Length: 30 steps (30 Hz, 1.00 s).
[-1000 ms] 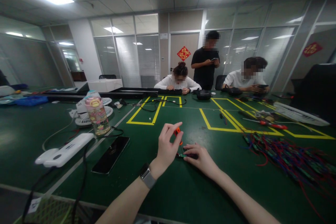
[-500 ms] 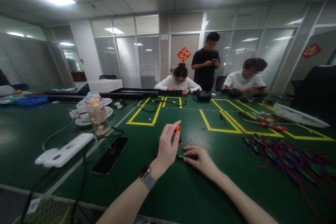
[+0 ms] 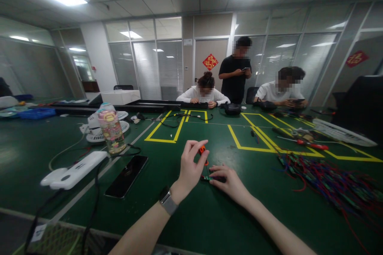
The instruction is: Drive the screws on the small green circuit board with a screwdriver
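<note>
My left hand, with a watch on its wrist, is closed around the orange and black handle of a screwdriver. The tool stands nearly upright, and its thin shaft runs down to a small green circuit board on the table. From the right, my right hand pinches the board's edge with its fingertips and keeps it against the green surface. A dark part lies between the right thumb and fingers; I cannot make out its kind.
A heap of wired circuit boards lies at the right, near a red-handled tool. On the left are a phone, a white power strip and a bottle. Yellow tape marks the green table. Three people are across it.
My left fingers have shifted slightly around the screwdriver handle, with the index finger and thumb further apart, so more of the handle shows. My right hand stays at the board.
</note>
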Motion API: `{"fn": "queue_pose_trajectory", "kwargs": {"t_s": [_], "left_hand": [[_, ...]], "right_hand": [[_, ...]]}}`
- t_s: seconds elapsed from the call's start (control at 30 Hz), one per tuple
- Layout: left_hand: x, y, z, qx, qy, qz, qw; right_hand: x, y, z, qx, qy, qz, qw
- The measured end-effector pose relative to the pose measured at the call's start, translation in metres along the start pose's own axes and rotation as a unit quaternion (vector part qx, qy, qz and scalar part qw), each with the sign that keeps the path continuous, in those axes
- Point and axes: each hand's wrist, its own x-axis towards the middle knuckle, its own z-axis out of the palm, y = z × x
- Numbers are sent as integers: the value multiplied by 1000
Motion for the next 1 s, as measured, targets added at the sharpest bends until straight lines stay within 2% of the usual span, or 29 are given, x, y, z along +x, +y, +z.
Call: {"fn": "queue_pose_trajectory", "kwargs": {"t_s": [0.13, 0.3, 0.47, 0.67, 0.87, 1.0], "left_hand": [[0, 0, 1, -31, -31, -7, 999], [0, -3, 2, -1, -5, 2, 1000], [1, -2, 0, -33, -37, -11, 999], [0, -3, 1, -20, -18, 7, 1000], [-1, 0, 1, -50, -48, 14, 997], [-1, 0, 2, -49, -39, 7, 998]], "right_hand": [[0, 3, 1, 4, -2, -2, 1000], [0, 2, 0, 2, -7, -1, 1000], [0, 2, 1, 3, -4, 1, 1000], [0, 3, 2, 8, 3, -3, 1000], [0, 3, 2, 6, 3, -3, 1000], [0, 2, 1, 8, 0, -1, 1000]]}}
